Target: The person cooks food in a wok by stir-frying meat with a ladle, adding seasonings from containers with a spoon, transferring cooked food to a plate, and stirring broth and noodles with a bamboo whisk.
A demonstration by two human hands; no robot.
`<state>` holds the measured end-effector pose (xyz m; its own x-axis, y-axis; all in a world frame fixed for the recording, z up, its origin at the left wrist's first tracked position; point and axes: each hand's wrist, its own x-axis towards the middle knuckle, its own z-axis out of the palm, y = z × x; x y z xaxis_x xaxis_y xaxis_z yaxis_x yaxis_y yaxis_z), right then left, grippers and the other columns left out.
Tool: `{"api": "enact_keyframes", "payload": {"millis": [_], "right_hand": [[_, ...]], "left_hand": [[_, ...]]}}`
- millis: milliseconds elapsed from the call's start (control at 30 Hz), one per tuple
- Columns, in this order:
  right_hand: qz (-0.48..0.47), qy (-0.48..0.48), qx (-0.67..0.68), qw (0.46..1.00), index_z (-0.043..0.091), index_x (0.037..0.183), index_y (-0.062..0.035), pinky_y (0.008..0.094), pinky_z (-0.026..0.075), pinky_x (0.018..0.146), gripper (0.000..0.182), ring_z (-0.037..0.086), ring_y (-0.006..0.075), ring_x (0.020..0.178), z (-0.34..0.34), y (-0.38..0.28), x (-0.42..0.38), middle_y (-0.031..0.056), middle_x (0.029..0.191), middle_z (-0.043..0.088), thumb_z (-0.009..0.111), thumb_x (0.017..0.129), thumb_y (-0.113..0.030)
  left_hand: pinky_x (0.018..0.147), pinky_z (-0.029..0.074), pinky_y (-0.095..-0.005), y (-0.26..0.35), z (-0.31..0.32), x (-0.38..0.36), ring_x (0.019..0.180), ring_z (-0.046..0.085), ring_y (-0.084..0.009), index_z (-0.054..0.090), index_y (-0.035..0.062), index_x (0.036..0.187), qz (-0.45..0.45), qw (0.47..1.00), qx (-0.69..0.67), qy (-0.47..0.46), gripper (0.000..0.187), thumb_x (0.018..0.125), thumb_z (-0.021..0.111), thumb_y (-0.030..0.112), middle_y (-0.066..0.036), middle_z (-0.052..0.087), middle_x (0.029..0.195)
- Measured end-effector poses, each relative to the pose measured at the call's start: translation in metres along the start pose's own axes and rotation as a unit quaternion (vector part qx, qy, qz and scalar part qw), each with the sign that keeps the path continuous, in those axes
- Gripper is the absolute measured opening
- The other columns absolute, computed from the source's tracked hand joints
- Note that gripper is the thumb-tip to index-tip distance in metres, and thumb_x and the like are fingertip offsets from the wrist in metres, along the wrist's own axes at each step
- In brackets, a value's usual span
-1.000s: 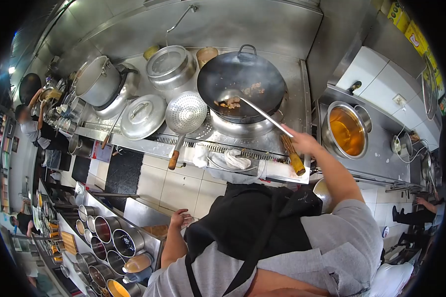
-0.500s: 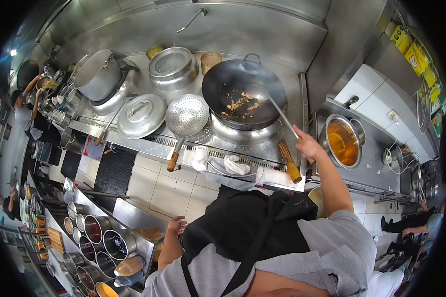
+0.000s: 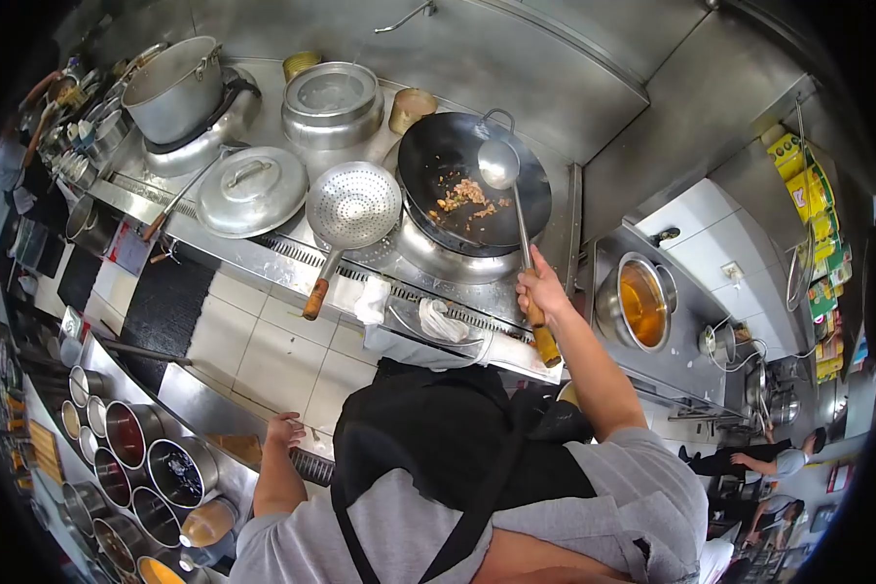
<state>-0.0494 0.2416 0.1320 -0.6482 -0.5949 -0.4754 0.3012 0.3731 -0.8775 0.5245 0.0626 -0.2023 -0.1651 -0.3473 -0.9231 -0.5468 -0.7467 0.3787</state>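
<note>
My right hand (image 3: pixel 543 289) is closed around the wooden-ended handle of a ladle (image 3: pixel 522 216). The ladle's metal bowl is at the far right inside of the black wok (image 3: pixel 428 156), above the food. Small browned pieces of food (image 3: pixel 464 198) lie in the middle of the wok. Just under my right hand the bamboo wok brush (image 3: pixel 546 346) lies on the stove edge, partly covered. Away from the stove, my left hand (image 3: pixel 284 430) hangs beside the steel counter with fingers apart and nothing visible in it.
Left of the wok are a perforated skimmer (image 3: pixel 353 202), a pot lid (image 3: pixel 251 192) and a large stockpot (image 3: pixel 172 92). A bowl of amber liquid (image 3: pixel 642 302) stands on the right. White cloths (image 3: pixel 443 321) lie along the front edge. Several sauce pots (image 3: pixel 131 433) sit at lower left.
The ladle has moved from the food to the wok's far side, its bowl lifted. My view has shifted, and the food sits more gathered. My left hand appears farther left.
</note>
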Motion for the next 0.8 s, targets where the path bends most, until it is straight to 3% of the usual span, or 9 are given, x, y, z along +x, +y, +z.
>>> {"api": "enact_keyframes", "payload": {"millis": [133,267,333,400,467,567,667,733,800], "right_hand": [[0.085,-0.069,0.152,0.982,0.006,0.154,-0.0338,0.03,0.04,0.043,0.079,0.045,0.0132,0.048,-0.01,-0.006,0.017,0.0031,0.067,0.049,0.049,0.093,-0.006],[0.037,-0.033,0.037,0.998,0.01,0.153,-0.0342,0.0299,0.04,0.043,0.077,0.047,0.0132,0.049,-0.01,-0.01,0.007,0.0035,0.068,0.051,0.049,0.094,-0.007],[0.04,-0.042,0.064,0.996,0.01,0.153,-0.034,0.03,0.04,0.043,0.077,0.047,0.0133,0.049,-0.009,-0.01,0.001,0.0036,0.068,0.051,0.05,0.093,-0.006],[0.042,-0.053,0.091,0.994,0.011,0.153,-0.0338,0.0302,0.041,0.043,0.077,0.048,0.0134,0.049,-0.016,-0.007,0.003,0.0038,0.068,0.051,0.05,0.093,-0.006],[0.08,-0.063,0.125,0.987,0.01,0.154,-0.0326,0.0301,0.041,0.044,0.078,0.048,0.0137,0.049,-0.023,-0.003,0.02,0.0034,0.068,0.051,0.051,0.093,-0.006],[0.045,-0.062,0.078,0.994,0.01,0.154,-0.0304,0.0302,0.041,0.044,0.077,0.047,0.0138,0.048,-0.016,-0.016,0.012,0.0032,0.068,0.05,0.051,0.093,-0.007],[0.023,-0.086,0.088,0.992,0.01,0.154,-0.0301,0.0305,0.041,0.044,0.077,0.047,0.0141,0.048,-0.026,-0.015,0.018,0.0038,0.069,0.05,0.051,0.093,-0.006],[0.064,-0.104,0.104,0.987,0.009,0.155,-0.0301,0.0307,0.041,0.044,0.078,0.046,0.0139,0.048,-0.035,-0.009,0.027,0.004,0.068,0.05,0.051,0.093,-0.006],[0.076,-0.115,0.139,0.981,0.01,0.154,-0.0304,0.0305,0.041,0.043,0.078,0.046,0.0139,0.048,-0.042,-0.005,0.034,0.0042,0.068,0.049,0.051,0.092,-0.005]], "left_hand": [[0.056,0.049,-0.0394,-0.006,0.004,0.006,0.075,0.07,-0.0246,0.058,0.0161,0.123,-0.034,0.998,0.039,-0.023,0.043,0.091,0.034,0.001,-0.014,0.069,0.104],[0.058,0.05,-0.0369,0.016,0.02,0.017,0.077,0.068,-0.0254,0.058,0.0158,0.121,-0.027,0.996,0.076,-0.045,0.044,0.089,0.035,-0.003,-0.013,0.068,0.107],[0.055,0.048,-0.0363,0.04,0.031,0.029,0.08,0.069,-0.0258,0.058,0.0154,0.121,0.007,0.993,0.089,-0.078,0.043,0.088,0.039,-0.005,-0.014,0.067,0.109],[0.05,0.047,-0.0348,0.068,0.04,0.028,0.069,0.068,-0.0231,0.059,0.012,0.122,0.045,0.992,0.086,-0.08,0.044,0.087,0.038,-0.005,-0.016,0.068,0.104],[0.05,0.047,-0.034,0.103,0.046,0.008,0.069,0.068,-0.0228,0.059,0.012,0.122,0.065,0.992,0.081,-0.069,0.044,0.086,0.04,-0.006,-0.016,0.068,0.104],[0.056,0.048,-0.0334,0.133,0.046,-0.019,0.074,0.068,-0.023,0.059,0.0127,0.122,0.124,0.99,0.058,-0.044,0.042,0.086,0.044,-0.004,-0.015,0.068,0.106],[0.063,0.05,-0.0332,0.131,0.043,-0.043,0.077,0.068,-0.0226,0.059,0.0132,0.123,0.164,0.986,0.033,-0.018,0.04,0.087,0.046,-0.001,-0.014,0.069,0.107],[0.052,0.047,-0.0281,0.107,0.038,-0.044,0.07,0.068,-0.0219,0.058,0.0124,0.122,0.087,0.996,-0.025,-0.015,0.041,0.087,0.044,-0.004,-0.017,0.068,0.105],[0.054,0.049,-0.0314,0.063,0.034,-0.035,0.071,0.069,-0.023,0.058,0.0136,0.123,0.087,0.995,0.055,-0.016,0.037,0.092,0.041,0.002,-0.016,0.068,0.106]]}}
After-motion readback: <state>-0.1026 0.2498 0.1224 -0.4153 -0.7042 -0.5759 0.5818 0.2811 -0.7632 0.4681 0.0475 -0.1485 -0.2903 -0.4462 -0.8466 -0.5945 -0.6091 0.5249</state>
